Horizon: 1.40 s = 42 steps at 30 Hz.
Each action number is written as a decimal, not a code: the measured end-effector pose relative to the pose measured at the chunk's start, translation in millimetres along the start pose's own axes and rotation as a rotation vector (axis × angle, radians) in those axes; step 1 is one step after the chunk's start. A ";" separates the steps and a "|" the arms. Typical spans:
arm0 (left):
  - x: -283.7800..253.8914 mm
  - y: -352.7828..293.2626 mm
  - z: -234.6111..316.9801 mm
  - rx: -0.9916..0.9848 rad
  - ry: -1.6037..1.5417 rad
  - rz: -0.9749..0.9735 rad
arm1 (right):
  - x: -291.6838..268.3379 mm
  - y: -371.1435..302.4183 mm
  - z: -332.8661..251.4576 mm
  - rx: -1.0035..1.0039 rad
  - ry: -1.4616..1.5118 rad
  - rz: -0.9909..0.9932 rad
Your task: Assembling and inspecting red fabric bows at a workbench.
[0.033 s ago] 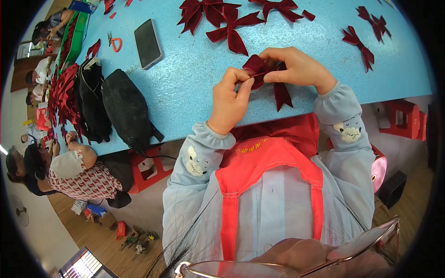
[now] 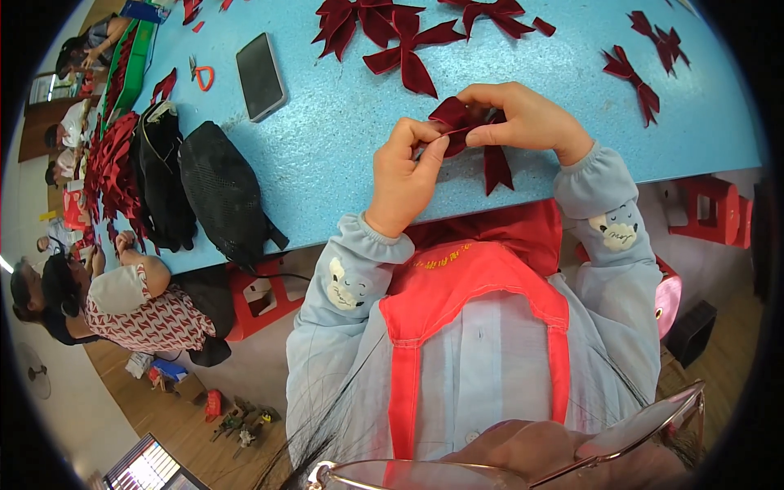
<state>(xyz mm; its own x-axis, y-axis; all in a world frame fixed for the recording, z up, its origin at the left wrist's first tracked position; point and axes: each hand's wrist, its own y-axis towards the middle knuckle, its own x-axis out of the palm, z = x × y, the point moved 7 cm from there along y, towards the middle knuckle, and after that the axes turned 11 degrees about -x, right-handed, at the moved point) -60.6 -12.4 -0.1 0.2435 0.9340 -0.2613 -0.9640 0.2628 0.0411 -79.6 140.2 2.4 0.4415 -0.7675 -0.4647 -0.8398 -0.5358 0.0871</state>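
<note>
Both your hands are on the dark red ribbon point(image 2: 447, 113), right between them!
In the head view, your left hand point(image 2: 405, 173) comes in from the left, its grip pinched together on the folded part; your right hand point(image 2: 524, 118) meets it from the right, thumb and fingers closed on the ribbon, fingertips partly hidden. Neither hand is nearer; both touch. The folded part's long axis looks slanted, though your fingers cover much of it. One notched tail point(image 2: 496, 170) points toward you, below your right grip, over the blue surface point(image 2: 314, 175).
</note>
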 end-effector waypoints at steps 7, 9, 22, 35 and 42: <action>0.0 1.2 -11.0 -0.176 -0.256 0.003 | 8.6 1.4 8.7 0.091 0.496 -0.002; 4.6 2.3 -21.9 -0.238 -0.366 -0.013 | 9.4 3.2 10.0 0.067 0.483 0.000; 19.4 1.8 -25.4 -0.328 -0.638 -0.082 | 4.4 5.1 21.9 0.086 0.547 -0.048; 21.2 2.2 -33.0 -0.367 -0.747 -0.059 | -1.1 3.4 30.0 0.060 0.622 0.047; 20.4 -1.0 -32.1 -0.404 -0.496 -0.157 | -8.5 3.4 29.2 0.074 0.509 0.114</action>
<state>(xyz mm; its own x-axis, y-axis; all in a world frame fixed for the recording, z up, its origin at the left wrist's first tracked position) -58.0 -1.4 -36.5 0.3118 0.9181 0.2446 -0.8539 0.3837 -0.3516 -95.4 155.3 -19.1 0.4278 -0.9033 0.0327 -0.9036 -0.4264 0.0411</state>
